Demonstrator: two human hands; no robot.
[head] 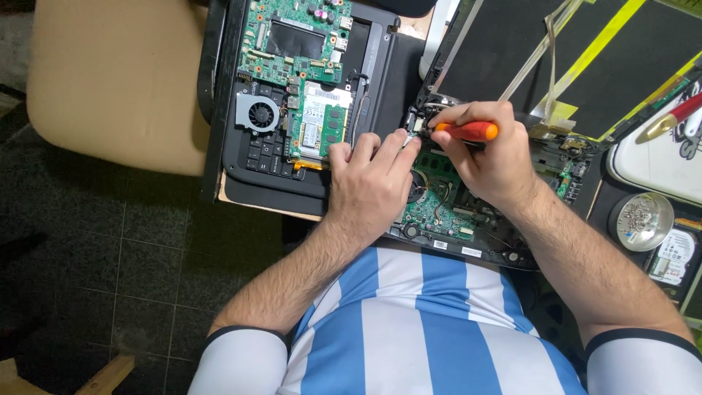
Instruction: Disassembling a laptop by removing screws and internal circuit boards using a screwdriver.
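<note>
Orange-handled screwdriver (468,131) in right hand (488,155), centre-right of frame, over opened black laptop base w/ green circuit board (446,208).

Right hand fingers curled round the screwdriver handle, tip end hidden near the upper-centre hinge corner; left hand (369,181) lies flat on the board, fingers stretched out together, fingertips touching the spot beside the screwdriver. Containers: 1 round shiny metal bowl (642,220) at right edge, holding a heap of small silver screws (too many/small to count). Just below it, 1 bare hard drive (669,257). Boards: 2 — one under the hands, a 2nd green motherboard w/ round grey fan (296,73) lying on a black laptop keyboard (267,157), upper centre-left. 1 dark screen panel w/ yellow tape strips (578,58) upper right. Tan cushioned seat (117,80) upper left.
</note>
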